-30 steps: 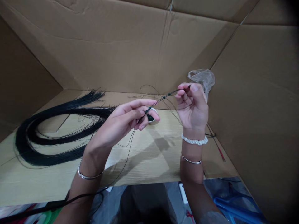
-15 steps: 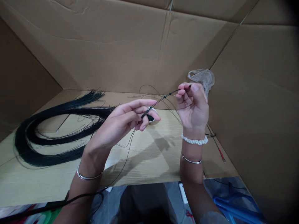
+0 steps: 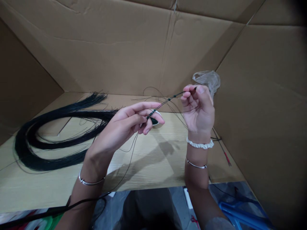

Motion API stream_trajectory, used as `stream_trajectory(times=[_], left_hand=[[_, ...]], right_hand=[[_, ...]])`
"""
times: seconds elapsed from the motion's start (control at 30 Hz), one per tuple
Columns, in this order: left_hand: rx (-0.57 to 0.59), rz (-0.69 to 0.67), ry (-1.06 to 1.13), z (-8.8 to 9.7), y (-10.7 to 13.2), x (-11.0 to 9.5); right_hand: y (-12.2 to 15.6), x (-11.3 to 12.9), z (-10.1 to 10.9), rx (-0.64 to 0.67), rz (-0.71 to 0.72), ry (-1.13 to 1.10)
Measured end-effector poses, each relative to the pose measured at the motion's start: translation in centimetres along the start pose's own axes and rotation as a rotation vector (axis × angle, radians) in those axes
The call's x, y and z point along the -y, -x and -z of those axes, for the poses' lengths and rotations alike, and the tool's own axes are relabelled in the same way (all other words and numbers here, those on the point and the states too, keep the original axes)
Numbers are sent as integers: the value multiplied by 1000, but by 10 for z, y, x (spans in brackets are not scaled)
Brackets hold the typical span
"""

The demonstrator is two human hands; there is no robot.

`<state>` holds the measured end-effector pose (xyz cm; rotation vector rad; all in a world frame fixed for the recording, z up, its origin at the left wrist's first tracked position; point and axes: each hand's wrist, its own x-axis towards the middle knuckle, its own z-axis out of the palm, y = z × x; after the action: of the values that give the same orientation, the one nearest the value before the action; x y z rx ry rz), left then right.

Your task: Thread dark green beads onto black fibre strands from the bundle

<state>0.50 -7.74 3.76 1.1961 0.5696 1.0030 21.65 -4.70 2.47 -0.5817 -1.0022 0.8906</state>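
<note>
A dark green braided cord (image 3: 151,113) runs slantwise between my two hands above the table. My left hand (image 3: 134,117) pinches its lower, knotted part between thumb and fingers, with the index finger stretched along it. Up and to the right, my right hand (image 3: 198,107) is closed on the cord's other end with thumb and fingertips. Small dark knots (image 3: 169,99) sit on the taut stretch between them. Thin loose strands (image 3: 133,150) hang from below my left hand toward the table's front edge. Behind the left fingers shows a small white dish (image 3: 158,120) with dark green contents, partly hidden.
A large looped bundle of dark green cords (image 3: 26,143) lies on the left of the table (image 3: 144,172). Cardboard walls (image 3: 120,48) stand behind and at both sides. A clear plastic bag (image 3: 211,80) is behind my right hand. A red-tipped tool (image 3: 226,156) lies at right.
My left thumb has shifted slightly up along the braided cord. The right hand has barely moved and keeps its hold.
</note>
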Motion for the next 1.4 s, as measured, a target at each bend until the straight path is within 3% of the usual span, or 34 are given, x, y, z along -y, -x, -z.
stream_trajectory(times=[0.17,0.4,0.9,1.4], left_hand=[[9,0,0,-1,1,-2],[-19,8,-32,-1,2,-2],[11,-32,-67,0,1,2],[15,-57,-83,1,-1,3]], right_hand=[[1,2,-3,44,24,-106],[0,1,0,-6,-2,4],[0,1,-2,42,38,-114],[-1,-3,2,50,61,44]])
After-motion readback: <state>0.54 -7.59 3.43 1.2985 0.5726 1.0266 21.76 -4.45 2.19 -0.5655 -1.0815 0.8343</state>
